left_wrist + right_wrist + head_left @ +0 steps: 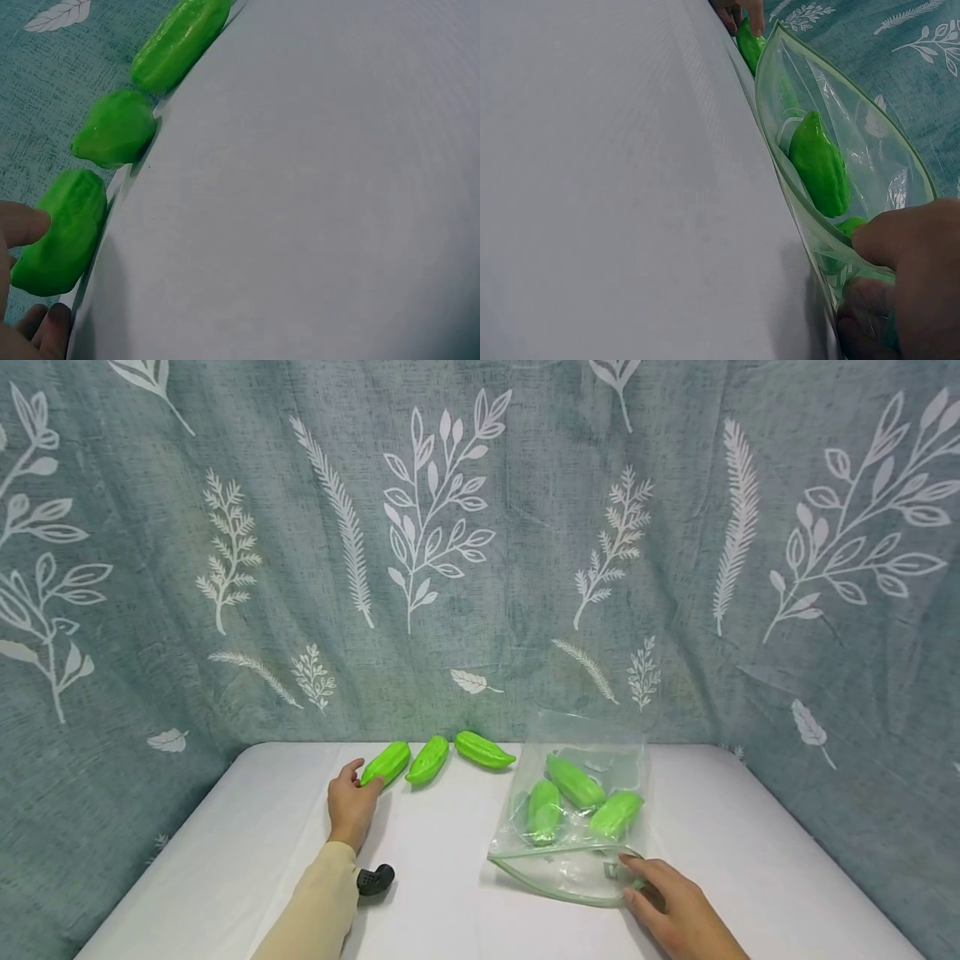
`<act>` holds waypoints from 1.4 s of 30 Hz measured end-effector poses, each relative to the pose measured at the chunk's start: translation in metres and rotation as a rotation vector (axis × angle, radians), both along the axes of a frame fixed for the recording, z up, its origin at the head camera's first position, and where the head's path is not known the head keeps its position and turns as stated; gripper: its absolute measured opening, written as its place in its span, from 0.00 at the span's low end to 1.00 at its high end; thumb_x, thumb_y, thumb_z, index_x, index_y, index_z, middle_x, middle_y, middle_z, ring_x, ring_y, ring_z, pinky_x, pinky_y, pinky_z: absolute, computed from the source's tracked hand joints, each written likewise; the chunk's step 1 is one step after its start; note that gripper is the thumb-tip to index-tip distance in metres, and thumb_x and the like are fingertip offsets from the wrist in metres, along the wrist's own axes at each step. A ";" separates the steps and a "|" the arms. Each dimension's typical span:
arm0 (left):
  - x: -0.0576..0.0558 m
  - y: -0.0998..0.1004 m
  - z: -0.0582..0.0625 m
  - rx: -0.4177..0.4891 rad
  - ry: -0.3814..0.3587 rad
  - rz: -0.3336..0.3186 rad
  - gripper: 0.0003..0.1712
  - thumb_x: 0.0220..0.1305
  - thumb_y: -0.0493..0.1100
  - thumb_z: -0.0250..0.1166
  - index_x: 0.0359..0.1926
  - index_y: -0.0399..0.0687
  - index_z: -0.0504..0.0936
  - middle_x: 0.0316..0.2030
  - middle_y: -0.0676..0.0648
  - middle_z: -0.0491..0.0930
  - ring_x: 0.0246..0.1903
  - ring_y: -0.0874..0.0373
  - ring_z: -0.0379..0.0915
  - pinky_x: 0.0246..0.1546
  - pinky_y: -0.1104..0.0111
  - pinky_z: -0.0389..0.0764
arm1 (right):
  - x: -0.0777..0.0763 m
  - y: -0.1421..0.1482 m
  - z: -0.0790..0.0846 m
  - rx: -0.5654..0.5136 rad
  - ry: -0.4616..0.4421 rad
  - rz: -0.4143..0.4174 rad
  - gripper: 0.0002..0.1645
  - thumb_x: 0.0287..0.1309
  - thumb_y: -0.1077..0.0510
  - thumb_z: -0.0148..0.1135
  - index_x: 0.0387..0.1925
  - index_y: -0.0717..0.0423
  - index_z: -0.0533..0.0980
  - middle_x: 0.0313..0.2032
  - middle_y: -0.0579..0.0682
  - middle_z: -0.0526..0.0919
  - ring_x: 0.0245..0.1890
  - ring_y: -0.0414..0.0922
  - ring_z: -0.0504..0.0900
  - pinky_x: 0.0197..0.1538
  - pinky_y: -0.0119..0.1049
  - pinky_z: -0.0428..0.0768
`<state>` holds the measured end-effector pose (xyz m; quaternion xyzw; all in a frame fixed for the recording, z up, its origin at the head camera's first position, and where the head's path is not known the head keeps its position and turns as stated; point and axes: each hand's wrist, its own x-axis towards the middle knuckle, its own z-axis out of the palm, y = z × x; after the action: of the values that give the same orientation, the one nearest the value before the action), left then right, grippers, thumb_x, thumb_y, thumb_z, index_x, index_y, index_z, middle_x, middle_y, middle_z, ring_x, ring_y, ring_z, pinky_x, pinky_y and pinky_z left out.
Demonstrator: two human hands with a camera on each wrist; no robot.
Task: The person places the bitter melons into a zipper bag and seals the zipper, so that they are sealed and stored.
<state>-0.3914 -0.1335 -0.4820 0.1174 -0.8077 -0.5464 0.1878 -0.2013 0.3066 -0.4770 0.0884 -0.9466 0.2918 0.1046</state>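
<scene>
My left hand (352, 806) is at the near end of the leftmost bright green bitter melon (387, 763), its thumb overlapping the melon and its fingers spread along the left side. Two more ridged melons lie to the right, a middle one (428, 760) and a farther one (484, 750). My right hand (678, 906) holds the rim of a clear zip bag (555, 887) at its right corner, thumb over the edge and fingers on the other side. The bag lies flat with its mouth gaping towards me. Inside are three melons, one (819, 165) seen through the mouth.
A white table (442, 860) carries everything. Behind it hangs a blue-green curtain (525, 610) with white leaf prints, close to the far melons. A black curved device (377, 880) sticks out from the left wrist over the table.
</scene>
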 end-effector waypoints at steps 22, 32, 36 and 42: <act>-0.005 0.008 -0.001 -0.160 0.016 0.018 0.33 0.61 0.43 0.68 0.67 0.41 0.73 0.57 0.31 0.73 0.60 0.38 0.67 0.63 0.47 0.65 | 0.000 0.001 0.002 0.010 0.017 0.018 0.26 0.65 0.47 0.65 0.62 0.49 0.76 0.55 0.42 0.80 0.57 0.48 0.78 0.57 0.46 0.78; -0.003 0.007 -0.002 -0.164 0.025 0.022 0.30 0.62 0.41 0.68 0.65 0.38 0.76 0.55 0.33 0.75 0.56 0.39 0.70 0.59 0.48 0.69 | 0.000 0.001 0.002 0.004 -0.008 0.010 0.26 0.65 0.47 0.65 0.62 0.49 0.76 0.55 0.43 0.79 0.57 0.48 0.78 0.57 0.46 0.78; -0.003 0.007 -0.003 -0.164 0.030 0.027 0.29 0.63 0.41 0.68 0.64 0.38 0.76 0.53 0.34 0.76 0.54 0.40 0.72 0.56 0.48 0.71 | 0.000 0.000 0.003 0.000 -0.015 0.010 0.26 0.65 0.48 0.66 0.62 0.49 0.76 0.55 0.43 0.79 0.57 0.48 0.78 0.57 0.46 0.78; -0.001 0.007 -0.002 -0.143 0.020 0.028 0.29 0.64 0.42 0.66 0.65 0.39 0.75 0.53 0.34 0.76 0.53 0.40 0.72 0.56 0.48 0.71 | 0.001 0.000 0.003 0.002 -0.014 0.010 0.25 0.65 0.48 0.66 0.62 0.49 0.76 0.55 0.43 0.79 0.57 0.48 0.78 0.57 0.45 0.79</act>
<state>-0.3928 -0.1270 -0.4841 0.1097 -0.8411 -0.4856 0.2113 -0.2008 0.3065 -0.4738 0.0914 -0.9471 0.2923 0.0963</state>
